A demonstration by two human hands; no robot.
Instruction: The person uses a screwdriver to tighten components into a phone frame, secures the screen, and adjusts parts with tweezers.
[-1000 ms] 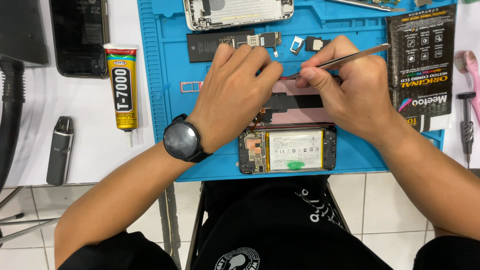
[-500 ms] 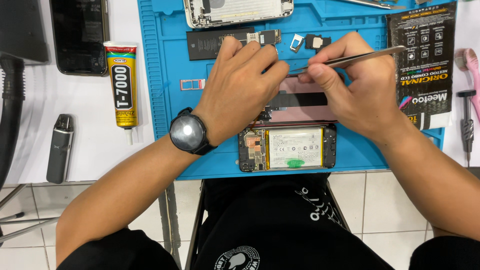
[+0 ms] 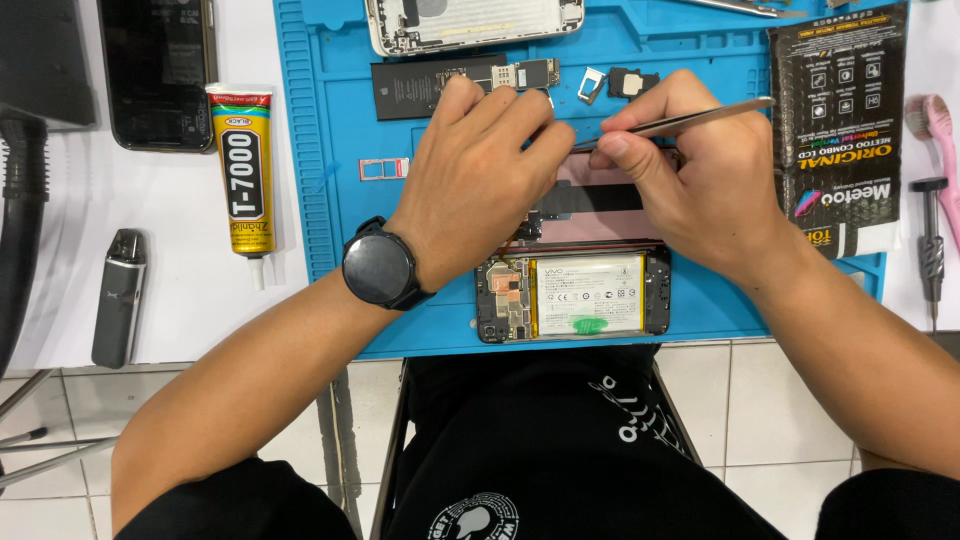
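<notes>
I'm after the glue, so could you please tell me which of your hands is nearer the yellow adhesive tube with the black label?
Left. The left hand lies just right of the yellow adhesive tube; the right hand, holding metal tweezers, is farther right.

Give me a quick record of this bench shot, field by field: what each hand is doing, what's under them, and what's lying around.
left hand: left hand rests on the pinkish panel, fingers bent
right hand: right hand grips metal tweezers, tip toward the left fingertips
wrist: black watch on the left
nearest the person: opened phone, battery showing
surface: blue mat
far edge: silver phone shell, loose black battery
left of mat: yellow glue tube, dark phone
right: black package, screwdriver
</notes>
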